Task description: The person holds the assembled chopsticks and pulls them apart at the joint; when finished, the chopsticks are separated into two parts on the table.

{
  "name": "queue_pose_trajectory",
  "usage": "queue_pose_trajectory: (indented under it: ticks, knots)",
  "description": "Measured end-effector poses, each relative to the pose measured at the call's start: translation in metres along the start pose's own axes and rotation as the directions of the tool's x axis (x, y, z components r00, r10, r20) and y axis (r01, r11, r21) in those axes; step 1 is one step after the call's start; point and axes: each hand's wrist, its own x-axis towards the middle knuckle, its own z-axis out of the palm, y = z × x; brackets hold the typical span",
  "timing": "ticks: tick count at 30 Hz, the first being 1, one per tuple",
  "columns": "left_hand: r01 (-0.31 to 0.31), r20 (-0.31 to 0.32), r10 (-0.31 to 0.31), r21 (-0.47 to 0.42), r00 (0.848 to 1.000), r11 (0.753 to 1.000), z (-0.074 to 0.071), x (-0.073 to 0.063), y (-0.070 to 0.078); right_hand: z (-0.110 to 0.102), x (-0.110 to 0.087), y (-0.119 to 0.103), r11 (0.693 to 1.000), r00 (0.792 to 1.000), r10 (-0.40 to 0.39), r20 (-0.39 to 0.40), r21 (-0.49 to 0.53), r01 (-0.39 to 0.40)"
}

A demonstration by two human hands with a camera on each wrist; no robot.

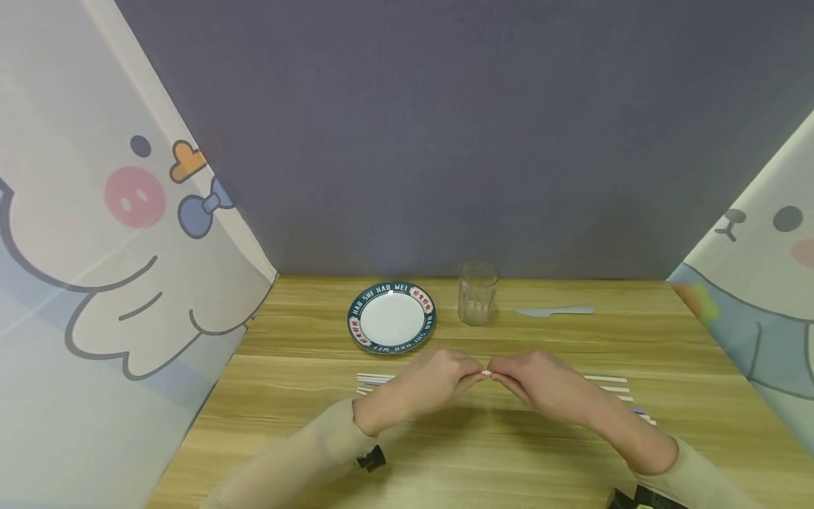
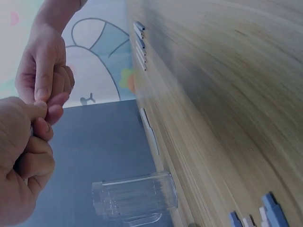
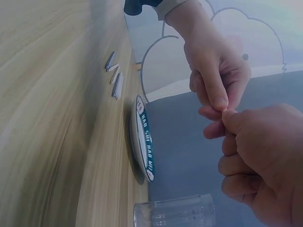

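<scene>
Both hands meet above the middle of the table, fingertips together. Between them a small white piece (image 1: 486, 373) shows, most of it hidden by the fingers; what it is I cannot tell. My left hand (image 1: 435, 382) pinches it from the left with thumb and forefinger, the other fingers curled under. From the other side my right hand (image 1: 550, 389) pinches it the same way. Thin white and blue-violet sticks lie on the table behind the wrists, one end group (image 1: 372, 378) at the left, the other (image 1: 613, 389) at the right, their middles covered by the hands and forearms.
Beyond the hands stands a plate with a dark green lettered rim (image 1: 358, 311). Right of it is a clear glass (image 1: 477, 295), then a pale table knife (image 1: 555, 311) lying flat. A grey panel (image 1: 445, 141) closes off the back; printed cartoon cloths hang on both sides.
</scene>
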Motion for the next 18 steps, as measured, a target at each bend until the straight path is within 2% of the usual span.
queue_pose_trajectory:
  ticks: [3, 7, 13, 18]
  knots:
    - [-0.014, 0.014, 0.015, -0.038, 1.0, 0.999, -0.0008, -0.0011, -0.0017, -0.0022, 0.0, 0.0004, 1.0, 1.0, -0.017, 0.016, 0.02, 0.017]
    - [-0.001, 0.018, 0.003, -0.072, 1.0, 0.997, -0.0018, -0.0008, -0.0017, -0.0041, 0.0009, -0.0004, 0.999, 1.0, -0.019, 0.02, 0.028, 0.018]
    - [0.028, -0.001, -0.028, -0.061, 1.0, 0.998, -0.0036, 0.0005, 0.0014, -0.0054, 0.0021, -0.003, 0.999, 0.999, 0.022, 0.029, 0.028, -0.023]
    - [0.009, -0.007, -0.01, -0.045, 1.0, 0.999, -0.0041, 0.0001, 0.0015, -0.0062, 0.001, -0.0013, 0.998, 1.0, -0.026, 0.004, 0.051, 0.025]
